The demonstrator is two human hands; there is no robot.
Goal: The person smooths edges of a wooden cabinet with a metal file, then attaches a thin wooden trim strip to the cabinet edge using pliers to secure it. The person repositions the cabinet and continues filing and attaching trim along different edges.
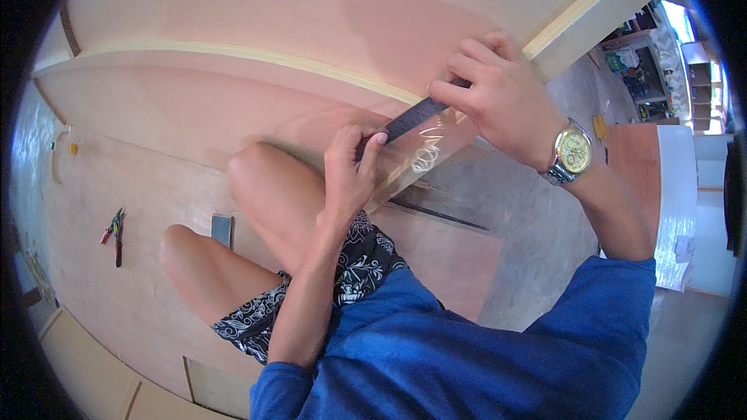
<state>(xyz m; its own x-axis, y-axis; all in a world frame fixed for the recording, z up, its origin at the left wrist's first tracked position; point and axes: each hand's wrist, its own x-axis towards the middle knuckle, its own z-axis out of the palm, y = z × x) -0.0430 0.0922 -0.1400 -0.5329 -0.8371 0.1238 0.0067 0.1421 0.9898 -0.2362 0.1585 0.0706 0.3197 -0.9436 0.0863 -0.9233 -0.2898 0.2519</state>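
Observation:
A dark flat strip (416,117) runs between my two hands, close to the corner of a large pinkish wooden panel. My left hand (352,162) is closed on its lower end, thumb on top. Higher and to the right, my right hand (498,93) grips the other end with bent fingers. Beside the strip, pale curly strands (426,154) lie against a narrow wooden face (391,181). Whether they are shavings or something else, I cannot tell.
Pale wooden edging (233,51) crosses the pinkish panel (257,0). On the board to the left lie pliers with red and black handles (117,235) and a grey block (222,229) by my knee. Shelves (650,70) with items stand far right, near a brown board (632,163).

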